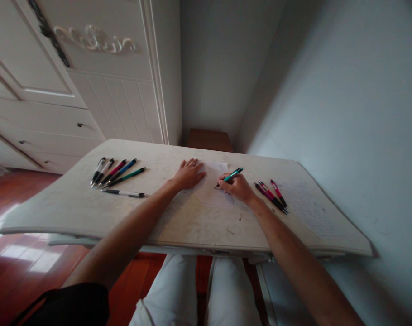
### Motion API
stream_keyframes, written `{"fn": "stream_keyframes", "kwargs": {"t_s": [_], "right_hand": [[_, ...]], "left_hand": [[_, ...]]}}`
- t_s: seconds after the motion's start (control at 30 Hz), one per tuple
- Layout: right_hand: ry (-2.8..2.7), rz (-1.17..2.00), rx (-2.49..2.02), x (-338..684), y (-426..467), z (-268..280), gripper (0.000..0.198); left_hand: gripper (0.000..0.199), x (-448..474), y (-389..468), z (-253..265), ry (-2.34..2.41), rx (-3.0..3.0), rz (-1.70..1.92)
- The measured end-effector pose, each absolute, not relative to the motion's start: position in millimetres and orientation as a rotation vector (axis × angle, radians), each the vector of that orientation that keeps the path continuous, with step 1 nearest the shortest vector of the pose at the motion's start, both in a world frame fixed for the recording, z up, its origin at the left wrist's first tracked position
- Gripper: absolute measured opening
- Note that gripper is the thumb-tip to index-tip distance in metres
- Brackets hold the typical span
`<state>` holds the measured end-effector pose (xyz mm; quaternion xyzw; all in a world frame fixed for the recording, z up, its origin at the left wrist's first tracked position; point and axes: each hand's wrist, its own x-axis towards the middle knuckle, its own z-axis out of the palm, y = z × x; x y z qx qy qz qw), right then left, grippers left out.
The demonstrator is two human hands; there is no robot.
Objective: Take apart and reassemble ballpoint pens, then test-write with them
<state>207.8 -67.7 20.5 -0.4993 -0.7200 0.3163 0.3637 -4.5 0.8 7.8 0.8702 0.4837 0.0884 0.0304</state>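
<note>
My right hand is closed around a green pen, its tip down at a sheet of paper in the middle of the table. Flat on the left edge of that sheet rests my left hand, fingers stretched out and a ring on one of them. Faint writing shows near the top of the sheet. To the left lie several pens in a fan, white, red, blue and green with black grips, and a single white pen is below them. Right of my right hand are three pink pens.
A written-on sheet lies at the right of the white table. A wall runs close along the right side. White cabinets stand behind to the left, and a brown box-like piece is beyond the far edge.
</note>
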Motion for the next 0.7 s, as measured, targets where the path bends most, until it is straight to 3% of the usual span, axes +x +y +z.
{"fn": "stream_keyframes", "kwargs": {"t_s": [0.7], "right_hand": [[-1.876,0.436,-1.464,223.9,-61.5,27.4,0.019]], "left_hand": [[0.05,-4.9,1.1,7.8,1.49,2.674,0.264]]}}
